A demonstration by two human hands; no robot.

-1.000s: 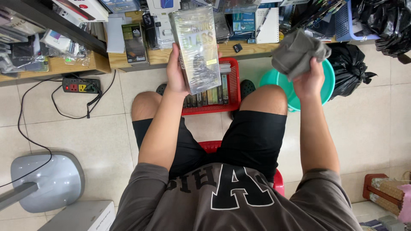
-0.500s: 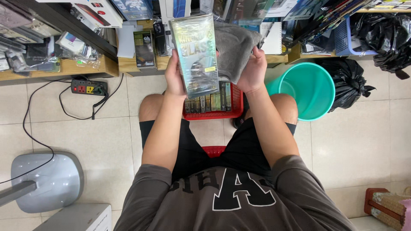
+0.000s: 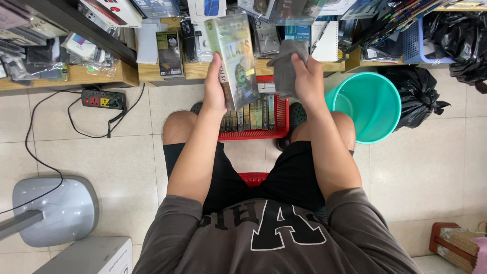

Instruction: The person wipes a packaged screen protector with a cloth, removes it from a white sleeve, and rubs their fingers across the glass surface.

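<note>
Two hands up front, over the red basket (image 3: 264, 133): left hand (image 3: 215, 91) grips a flat pkg in clear wrap (image 3: 234, 58), upright; right hand (image 3: 307, 76) clutches a grey cloth (image 3: 285, 68) just right of it. Looks like wiping step; cloth needs to meet the wrap w/ pkg steady.

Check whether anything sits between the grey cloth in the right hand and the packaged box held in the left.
Nothing visible does. The right hand holds the cloth right beside the box, which the left hand holds upright above the red basket. Cloth and box look nearly touching; contact cannot be told.
</note>
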